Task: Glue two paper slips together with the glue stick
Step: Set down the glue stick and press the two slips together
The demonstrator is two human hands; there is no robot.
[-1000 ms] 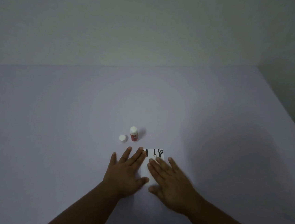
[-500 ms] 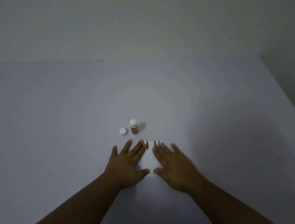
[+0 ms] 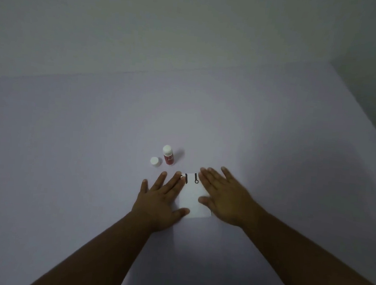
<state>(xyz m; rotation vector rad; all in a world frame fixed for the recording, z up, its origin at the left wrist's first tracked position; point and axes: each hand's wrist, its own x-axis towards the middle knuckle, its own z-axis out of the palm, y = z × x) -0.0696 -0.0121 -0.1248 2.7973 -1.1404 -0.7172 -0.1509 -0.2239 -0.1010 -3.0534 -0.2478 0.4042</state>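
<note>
black marks, unreadable, on paper slip [image 3: 193,197]; glue stick [image 3: 168,155] label illegible

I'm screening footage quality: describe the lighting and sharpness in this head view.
Head view: dim overall, with a soft bright pool on the table around the paper; corners fall off dark; glue stick casts a faint shadow to its right; right hand edges look slightly soft.

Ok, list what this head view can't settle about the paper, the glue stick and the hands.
- Paper: both side edges lie under the left hand and right hand; one slip or two stacked cannot be told.
- Black marks: partly covered by fingertips, too small to read.
- Glue stick: label too small and dim to read.
- Loose cap: which way up is unclear.
- Forearms: cut off by the bottom edge.
</note>
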